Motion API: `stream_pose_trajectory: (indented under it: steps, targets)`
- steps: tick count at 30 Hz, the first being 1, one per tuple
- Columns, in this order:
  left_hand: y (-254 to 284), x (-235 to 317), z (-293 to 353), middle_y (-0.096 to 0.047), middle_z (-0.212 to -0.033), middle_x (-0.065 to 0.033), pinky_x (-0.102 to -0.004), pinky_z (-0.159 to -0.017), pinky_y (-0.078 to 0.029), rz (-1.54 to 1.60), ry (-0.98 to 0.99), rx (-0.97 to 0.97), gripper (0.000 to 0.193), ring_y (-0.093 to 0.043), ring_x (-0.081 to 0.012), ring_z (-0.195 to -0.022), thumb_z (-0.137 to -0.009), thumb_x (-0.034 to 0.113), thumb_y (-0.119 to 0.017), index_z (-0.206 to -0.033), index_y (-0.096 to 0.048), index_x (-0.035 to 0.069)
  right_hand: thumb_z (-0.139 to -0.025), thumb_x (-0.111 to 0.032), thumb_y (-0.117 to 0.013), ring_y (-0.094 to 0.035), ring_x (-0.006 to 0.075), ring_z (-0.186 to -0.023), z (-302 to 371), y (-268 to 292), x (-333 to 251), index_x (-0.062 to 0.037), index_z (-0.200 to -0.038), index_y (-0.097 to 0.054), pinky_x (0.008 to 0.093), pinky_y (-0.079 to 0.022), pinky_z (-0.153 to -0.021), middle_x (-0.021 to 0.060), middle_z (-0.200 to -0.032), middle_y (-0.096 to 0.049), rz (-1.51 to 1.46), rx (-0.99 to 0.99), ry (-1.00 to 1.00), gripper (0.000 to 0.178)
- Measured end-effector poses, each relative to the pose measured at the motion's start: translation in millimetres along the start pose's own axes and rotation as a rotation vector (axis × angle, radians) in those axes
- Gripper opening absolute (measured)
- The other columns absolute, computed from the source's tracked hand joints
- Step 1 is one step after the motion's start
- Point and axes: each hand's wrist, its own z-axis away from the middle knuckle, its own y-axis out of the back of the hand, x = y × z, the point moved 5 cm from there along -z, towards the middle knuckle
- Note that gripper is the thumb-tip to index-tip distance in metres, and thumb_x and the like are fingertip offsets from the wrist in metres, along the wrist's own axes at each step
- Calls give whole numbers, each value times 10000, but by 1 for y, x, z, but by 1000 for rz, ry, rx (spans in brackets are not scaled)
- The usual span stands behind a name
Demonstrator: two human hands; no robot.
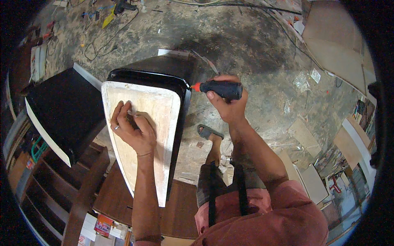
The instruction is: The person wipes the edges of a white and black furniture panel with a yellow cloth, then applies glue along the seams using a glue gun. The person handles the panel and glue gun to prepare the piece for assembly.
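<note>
My right hand is wrapped round a black glue bottle with a red nozzle. The nozzle points left, and its tip is at the glossy black edging near the far right corner of a tapered panel piece. Its upper face is a pale wood panel with a whitish border and rounded far corners; the side below is black. Over this face my left hand has its fingers bent and drawn together. Something small and whitish shows between them, too little to name.
To the left lies a black board with a white edge. A brown slatted wooden frame and a brown wooden surface are nearer. Cables and scraps litter the stained floor. Board offcuts lie at right, beside a large leaning panel.
</note>
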Motion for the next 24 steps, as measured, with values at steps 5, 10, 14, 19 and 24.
stream_pose_trajectory:
  steps: [5,10,14,19,24]
  targets:
    - [0,1,1,-472,-1343,-207,-436,-1091,-419,-41,-32,2,373,-490,-331,-1257,-925,68,-472,-1261,-599,-32,-817,-29,-810,-662,211,-1069,30,1,-1,-22,-1142,-603,344,-533,-936,150,-1136,-684,69,52,-41,385]
    - [0,-1,2,-473,-1341,-206,-436,-1089,-417,-38,-49,7,374,-489,-329,-1259,-916,68,-479,-1254,-603,-33,-799,-40,-829,-679,162,-1018,70,-5,6,-38,-1152,-626,305,-552,-895,115,-1121,-691,-51,106,-270,407]
    - [0,-2,2,-471,-1350,-207,-440,-1072,-428,-3,-17,12,374,-491,-330,-1255,-915,81,-491,-1253,-603,-32,-794,-75,-838,-673,140,-982,87,-2,-2,-34,-1133,-643,286,-544,-865,88,-1093,-695,64,-21,-175,393]
    - [-1,-1,1,-483,-1333,-215,-438,-1037,-442,-22,-18,19,368,-492,-339,-1229,-907,86,-495,-1234,-613,-36,-808,-87,-831,-669,133,-952,53,22,3,-39,-1150,-636,291,-538,-858,60,-1039,-693,39,115,-373,397]
    - [1,-2,-1,-518,-1301,-226,-432,-1005,-430,-26,-16,25,370,-488,-352,-1178,-876,64,-505,-1212,-626,-31,-840,-104,-824,-629,94,-900,-21,6,0,-39,-1152,-608,259,-518,-788,21,-993,-663,-121,-25,-214,385]
